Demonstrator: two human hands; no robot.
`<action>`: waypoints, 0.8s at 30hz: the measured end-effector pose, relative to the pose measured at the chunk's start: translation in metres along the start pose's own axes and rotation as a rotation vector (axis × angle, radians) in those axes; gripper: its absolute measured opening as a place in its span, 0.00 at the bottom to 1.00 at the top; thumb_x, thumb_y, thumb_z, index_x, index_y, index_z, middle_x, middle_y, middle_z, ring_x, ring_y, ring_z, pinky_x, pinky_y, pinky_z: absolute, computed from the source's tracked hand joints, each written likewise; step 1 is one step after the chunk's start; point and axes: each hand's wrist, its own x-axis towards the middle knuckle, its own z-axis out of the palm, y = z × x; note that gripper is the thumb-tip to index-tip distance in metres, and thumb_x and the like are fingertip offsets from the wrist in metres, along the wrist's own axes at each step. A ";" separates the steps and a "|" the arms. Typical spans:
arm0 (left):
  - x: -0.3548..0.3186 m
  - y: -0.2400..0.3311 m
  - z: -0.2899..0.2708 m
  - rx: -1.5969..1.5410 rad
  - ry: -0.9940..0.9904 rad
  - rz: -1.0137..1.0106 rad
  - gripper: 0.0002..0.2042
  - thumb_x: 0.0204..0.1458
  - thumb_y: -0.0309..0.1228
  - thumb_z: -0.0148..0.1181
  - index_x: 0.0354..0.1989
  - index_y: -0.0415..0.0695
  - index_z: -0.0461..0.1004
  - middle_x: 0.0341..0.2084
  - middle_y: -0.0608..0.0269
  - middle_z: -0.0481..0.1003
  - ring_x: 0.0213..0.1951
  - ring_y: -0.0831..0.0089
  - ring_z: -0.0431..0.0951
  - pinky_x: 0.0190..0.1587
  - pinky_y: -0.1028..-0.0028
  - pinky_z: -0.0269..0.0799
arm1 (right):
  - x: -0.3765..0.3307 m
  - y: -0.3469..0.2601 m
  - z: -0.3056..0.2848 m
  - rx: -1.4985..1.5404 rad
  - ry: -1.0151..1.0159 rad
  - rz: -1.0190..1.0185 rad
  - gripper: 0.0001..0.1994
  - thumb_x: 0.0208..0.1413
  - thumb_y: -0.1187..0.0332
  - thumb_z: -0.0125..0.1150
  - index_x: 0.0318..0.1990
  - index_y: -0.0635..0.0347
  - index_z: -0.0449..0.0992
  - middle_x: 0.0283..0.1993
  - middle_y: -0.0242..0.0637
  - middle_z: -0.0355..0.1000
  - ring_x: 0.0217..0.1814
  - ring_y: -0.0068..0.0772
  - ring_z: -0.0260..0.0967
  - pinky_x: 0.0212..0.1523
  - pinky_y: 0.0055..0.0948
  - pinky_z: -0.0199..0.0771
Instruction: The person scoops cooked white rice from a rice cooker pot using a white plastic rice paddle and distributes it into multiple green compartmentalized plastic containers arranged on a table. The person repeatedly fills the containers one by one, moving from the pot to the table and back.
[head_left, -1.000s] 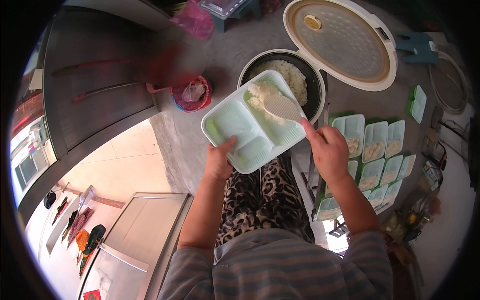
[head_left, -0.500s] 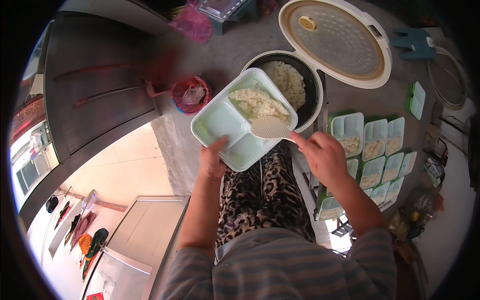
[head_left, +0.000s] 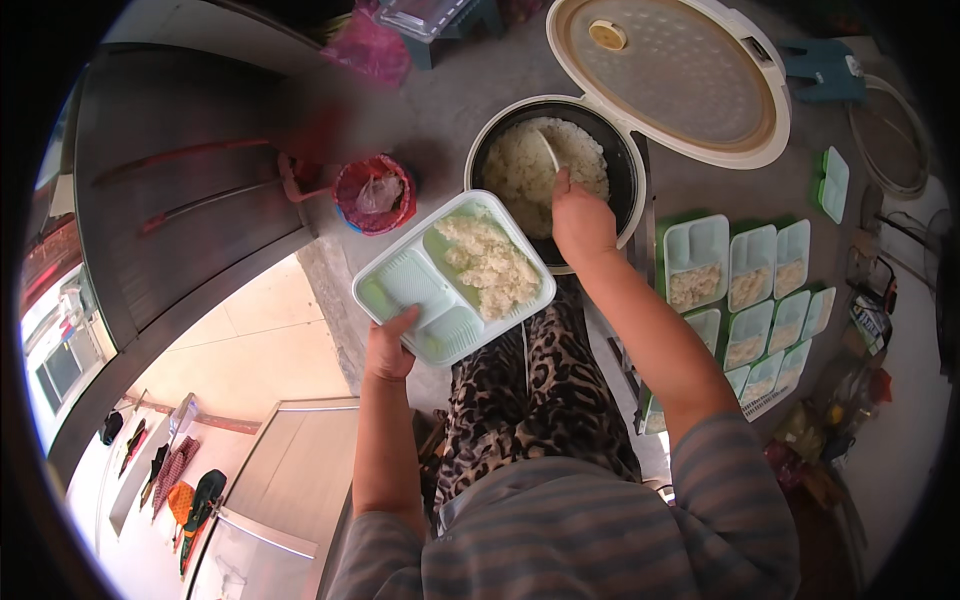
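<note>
Pale green tray [head_left: 392, 278], white rice [head_left: 492, 264], cream paddle [head_left: 547, 150]
Trousers [head_left: 570, 400] in brown-and-black leopard print; shirt [head_left: 570, 530] striped grey and brown; cooker [head_left: 641, 165] cream around a black pot [head_left: 624, 190]; lid [head_left: 680, 85] cream and tan; bin [head_left: 345, 186] red; bag [head_left: 370, 48] pink.

Identifiable as a makeshift kitchen by open rice cooker [head_left: 622, 175], rows of rice trays [head_left: 697, 240] and plain grey floor [head_left: 440, 110].

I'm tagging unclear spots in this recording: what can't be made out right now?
Head view:
- Left hand: fingers hidden beneath the held tray.
- Rice scoop: handle mostly covered by the right hand.
- Trays at right: some partly covered by the right forearm.
- Red shape, upper left: too blurred to identify.
- Cooker lid: cut off by the top edge.
</note>
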 end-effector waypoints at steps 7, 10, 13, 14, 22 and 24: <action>0.011 0.004 -0.014 0.077 -0.039 -0.030 0.24 0.47 0.17 0.55 0.55 0.39 0.67 0.46 0.58 0.74 0.48 0.61 0.75 0.52 0.63 0.72 | -0.024 0.025 -0.019 0.018 -0.037 -0.083 0.23 0.50 0.74 0.52 0.57 0.64 0.68 0.33 0.42 0.73 0.32 0.43 0.75 0.30 0.37 0.76; 0.016 0.005 -0.019 0.105 -0.066 -0.056 0.23 0.46 0.17 0.55 0.55 0.40 0.68 0.46 0.58 0.74 0.48 0.61 0.75 0.52 0.63 0.72 | -0.025 0.046 -0.002 -0.093 0.009 -0.025 0.23 0.49 0.74 0.53 0.55 0.67 0.69 0.31 0.41 0.73 0.30 0.40 0.75 0.28 0.34 0.76; 0.021 0.001 -0.021 0.106 -0.089 -0.103 0.22 0.46 0.17 0.55 0.54 0.40 0.69 0.46 0.59 0.75 0.48 0.62 0.75 0.52 0.63 0.72 | -0.037 0.023 0.012 -0.184 -0.076 -0.141 0.25 0.48 0.73 0.55 0.56 0.71 0.68 0.30 0.41 0.74 0.28 0.36 0.75 0.27 0.30 0.76; 0.020 0.001 -0.021 0.106 -0.092 -0.116 0.22 0.46 0.17 0.56 0.53 0.40 0.70 0.45 0.59 0.75 0.48 0.62 0.75 0.52 0.63 0.72 | -0.038 0.016 0.013 -0.128 -0.031 -0.169 0.26 0.47 0.73 0.55 0.57 0.71 0.67 0.30 0.40 0.74 0.27 0.36 0.74 0.26 0.29 0.75; 0.020 0.007 -0.021 0.196 -0.099 -0.167 0.22 0.45 0.16 0.57 0.52 0.42 0.71 0.44 0.60 0.76 0.47 0.63 0.76 0.51 0.64 0.72 | -0.015 0.035 -0.021 0.203 0.152 -0.032 0.14 0.54 0.69 0.53 0.49 0.54 0.74 0.26 0.41 0.72 0.29 0.47 0.72 0.28 0.42 0.71; 0.019 0.009 -0.021 0.228 -0.134 -0.191 0.22 0.45 0.17 0.58 0.52 0.42 0.71 0.44 0.61 0.76 0.47 0.64 0.76 0.50 0.64 0.72 | -0.004 0.039 -0.019 0.060 0.139 -0.078 0.18 0.49 0.73 0.54 0.51 0.59 0.73 0.27 0.37 0.71 0.28 0.41 0.72 0.27 0.37 0.73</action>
